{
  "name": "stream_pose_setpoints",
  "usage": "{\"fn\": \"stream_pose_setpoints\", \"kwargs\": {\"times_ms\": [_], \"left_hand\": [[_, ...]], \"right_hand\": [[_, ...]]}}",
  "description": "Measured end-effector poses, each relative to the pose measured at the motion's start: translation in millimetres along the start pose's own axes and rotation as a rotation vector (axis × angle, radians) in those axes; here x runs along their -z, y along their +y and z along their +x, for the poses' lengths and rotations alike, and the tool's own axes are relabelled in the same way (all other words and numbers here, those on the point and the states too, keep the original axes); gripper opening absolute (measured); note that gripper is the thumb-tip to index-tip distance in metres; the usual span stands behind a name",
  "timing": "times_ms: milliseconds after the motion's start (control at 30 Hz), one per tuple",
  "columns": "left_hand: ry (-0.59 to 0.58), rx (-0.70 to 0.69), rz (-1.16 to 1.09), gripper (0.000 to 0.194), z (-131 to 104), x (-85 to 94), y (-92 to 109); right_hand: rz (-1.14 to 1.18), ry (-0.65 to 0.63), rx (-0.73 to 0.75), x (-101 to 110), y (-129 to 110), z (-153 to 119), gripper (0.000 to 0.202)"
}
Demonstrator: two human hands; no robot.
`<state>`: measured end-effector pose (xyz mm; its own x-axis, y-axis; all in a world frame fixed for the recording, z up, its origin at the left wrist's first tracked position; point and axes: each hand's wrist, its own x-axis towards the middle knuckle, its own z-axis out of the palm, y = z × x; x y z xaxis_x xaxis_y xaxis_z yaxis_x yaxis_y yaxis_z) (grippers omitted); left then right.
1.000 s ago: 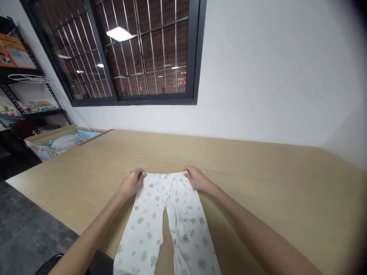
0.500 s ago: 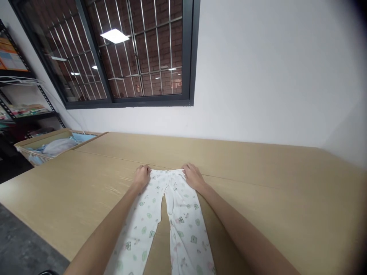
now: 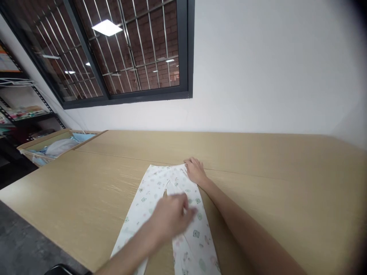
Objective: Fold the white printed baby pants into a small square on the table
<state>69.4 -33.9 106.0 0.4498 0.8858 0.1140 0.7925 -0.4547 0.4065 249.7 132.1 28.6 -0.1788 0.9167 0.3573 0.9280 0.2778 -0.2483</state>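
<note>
A pair of white trousers (image 3: 155,181) with a small green and pink print lies flat on the table, waistband at the far end and legs toward me. My right hand (image 3: 195,170) is closed on the right corner of the waistband. Above the crotch and the upper part of the right leg hovers my left hand (image 3: 172,214), blurred by motion. Its thumb and forefinger stand apart, with nothing seen between them. The left forearm hides part of the left trouser leg.
The tan table top (image 3: 258,160) reaches back to a white wall under a barred window (image 3: 129,49). At the left a box (image 3: 47,141) holds blue and white cloth, with a black shelf rack (image 3: 34,118) behind it. A black object (image 3: 59,269) shows at the lower left edge.
My left hand has let go of the left waistband corner and moved toward me and right, over the trousers. My right hand stays at its corner. The view has tilted slightly.
</note>
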Motion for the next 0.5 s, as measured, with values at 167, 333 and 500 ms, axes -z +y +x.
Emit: {"fn": "stream_pose_setpoints", "kwargs": {"times_ms": [167,333,500], "left_hand": [[-0.281,-0.141,0.154,0.018,-56,-84.4,34],[-0.114,-0.082,0.075,0.017,-65,-141.8,26],[-0.216,-0.070,0.049,0.010,-64,-116.2,24]], "right_hand": [[0.008,-0.003,-0.045,1,-2,-1,0.030],[0.059,0.003,-0.053,1,-1,-2,0.029],[0.203,0.025,-0.036,2,-1,-2,0.023]]}}
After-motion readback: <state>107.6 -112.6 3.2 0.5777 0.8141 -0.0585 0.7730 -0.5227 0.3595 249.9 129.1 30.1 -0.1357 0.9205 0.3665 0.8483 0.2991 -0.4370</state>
